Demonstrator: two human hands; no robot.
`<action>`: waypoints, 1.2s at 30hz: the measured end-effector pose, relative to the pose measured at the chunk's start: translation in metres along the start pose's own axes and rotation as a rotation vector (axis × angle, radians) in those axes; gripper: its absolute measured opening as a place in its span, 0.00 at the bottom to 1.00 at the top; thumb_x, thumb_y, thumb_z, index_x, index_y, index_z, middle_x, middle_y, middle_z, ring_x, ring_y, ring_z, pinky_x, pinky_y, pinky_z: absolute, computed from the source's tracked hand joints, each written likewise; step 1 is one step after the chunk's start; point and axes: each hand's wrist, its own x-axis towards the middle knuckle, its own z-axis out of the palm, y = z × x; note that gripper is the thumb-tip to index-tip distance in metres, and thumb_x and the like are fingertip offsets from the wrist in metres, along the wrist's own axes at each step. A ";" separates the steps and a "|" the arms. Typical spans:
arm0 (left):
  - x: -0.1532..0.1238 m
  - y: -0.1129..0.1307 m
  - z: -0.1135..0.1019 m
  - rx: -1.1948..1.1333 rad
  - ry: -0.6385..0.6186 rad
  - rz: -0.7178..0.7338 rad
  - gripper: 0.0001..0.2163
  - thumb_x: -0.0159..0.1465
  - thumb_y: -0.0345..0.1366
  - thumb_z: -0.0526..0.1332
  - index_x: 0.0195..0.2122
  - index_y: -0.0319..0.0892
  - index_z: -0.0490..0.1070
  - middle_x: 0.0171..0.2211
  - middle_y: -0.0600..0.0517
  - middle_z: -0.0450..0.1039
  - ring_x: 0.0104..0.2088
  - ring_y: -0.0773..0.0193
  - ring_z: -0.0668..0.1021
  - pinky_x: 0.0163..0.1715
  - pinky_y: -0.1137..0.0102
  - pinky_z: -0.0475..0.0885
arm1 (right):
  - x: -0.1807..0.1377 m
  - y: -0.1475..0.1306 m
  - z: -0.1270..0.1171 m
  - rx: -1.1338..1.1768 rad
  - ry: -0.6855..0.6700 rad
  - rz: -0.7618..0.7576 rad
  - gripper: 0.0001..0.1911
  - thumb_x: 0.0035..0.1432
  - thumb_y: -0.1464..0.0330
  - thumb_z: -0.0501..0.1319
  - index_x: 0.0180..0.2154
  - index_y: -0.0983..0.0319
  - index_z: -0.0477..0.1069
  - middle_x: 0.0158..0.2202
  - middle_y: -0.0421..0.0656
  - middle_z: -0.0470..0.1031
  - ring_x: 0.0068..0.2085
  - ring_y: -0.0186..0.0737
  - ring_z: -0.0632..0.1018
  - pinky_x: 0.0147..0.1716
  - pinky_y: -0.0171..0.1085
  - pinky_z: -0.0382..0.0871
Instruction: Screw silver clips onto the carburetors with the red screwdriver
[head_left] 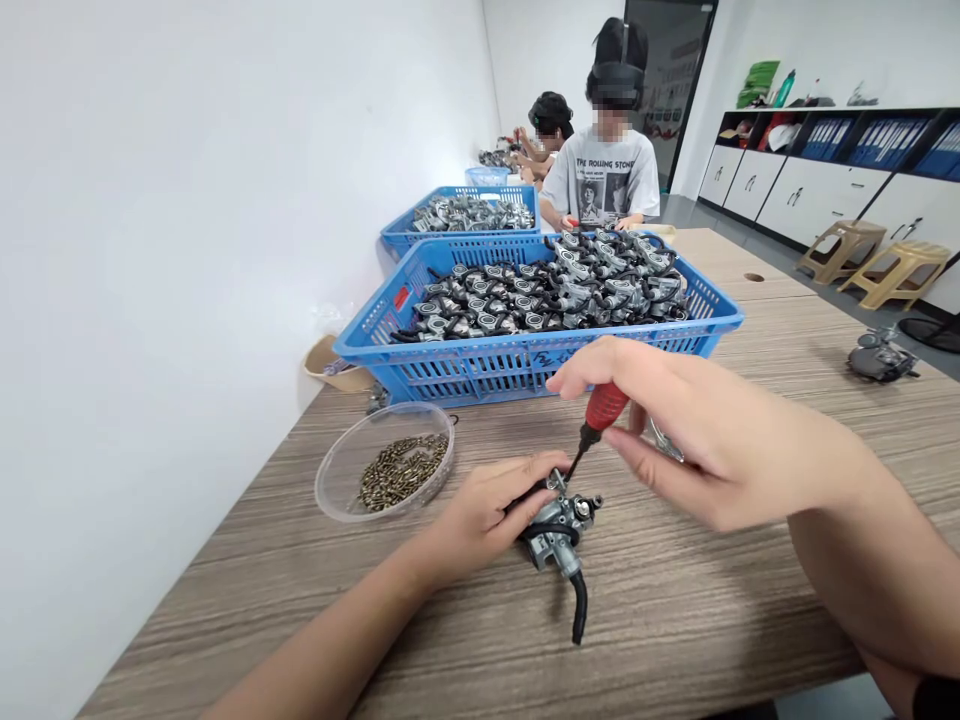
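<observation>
A metal carburetor (555,535) with a short black hose lies on the table, and my left hand (499,500) grips it from the left side. My right hand (690,430) is closed around a screwdriver (606,405) with a red handle. The screwdriver leans, its dark shaft running down to the top of the carburetor; the tip's exact seat is too small to make out. Behind my right fingers shows part of a shiny metal thing (664,440), mostly hidden. Left of my left hand stands a clear round tub (334,490) of small brass-coloured screws (401,475).
A blue crate (450,365) full of carburetors stands just beyond my hands, with another blue crate (397,235) behind it. One carburetor (881,355) sits at the table's right. Two people (607,170) work farther back. A white wall (187,250) borders the left side.
</observation>
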 end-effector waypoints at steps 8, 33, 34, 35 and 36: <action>0.000 0.000 0.000 0.003 0.009 0.001 0.16 0.81 0.34 0.57 0.66 0.43 0.74 0.54 0.45 0.87 0.52 0.60 0.89 0.57 0.71 0.81 | 0.003 0.006 -0.004 0.110 -0.001 -0.049 0.04 0.78 0.68 0.63 0.49 0.61 0.72 0.43 0.43 0.81 0.39 0.35 0.80 0.41 0.35 0.75; 0.003 0.001 0.000 -0.001 0.036 0.050 0.15 0.80 0.33 0.58 0.64 0.44 0.76 0.48 0.46 0.87 0.46 0.60 0.89 0.49 0.72 0.82 | 0.002 -0.009 0.007 -0.053 0.025 -0.058 0.06 0.82 0.68 0.56 0.47 0.60 0.69 0.43 0.40 0.74 0.38 0.32 0.74 0.36 0.33 0.69; 0.003 0.001 -0.001 0.003 0.029 0.045 0.14 0.81 0.33 0.58 0.63 0.43 0.78 0.47 0.46 0.87 0.46 0.60 0.89 0.49 0.72 0.83 | 0.003 -0.007 0.010 -0.151 0.069 -0.050 0.08 0.82 0.65 0.57 0.45 0.60 0.69 0.40 0.38 0.73 0.35 0.32 0.72 0.32 0.33 0.65; 0.003 0.002 -0.001 0.007 0.026 0.043 0.13 0.81 0.34 0.58 0.61 0.43 0.79 0.47 0.46 0.87 0.45 0.60 0.89 0.48 0.71 0.83 | 0.004 -0.006 0.012 -0.251 0.114 -0.044 0.09 0.81 0.63 0.59 0.44 0.60 0.69 0.37 0.36 0.72 0.32 0.31 0.70 0.29 0.34 0.61; 0.003 0.002 -0.001 0.008 0.025 0.042 0.12 0.81 0.34 0.58 0.59 0.43 0.79 0.46 0.46 0.87 0.45 0.60 0.89 0.47 0.72 0.83 | 0.005 -0.006 0.014 -0.345 0.160 -0.044 0.11 0.80 0.62 0.60 0.42 0.59 0.69 0.34 0.35 0.71 0.29 0.31 0.68 0.27 0.35 0.58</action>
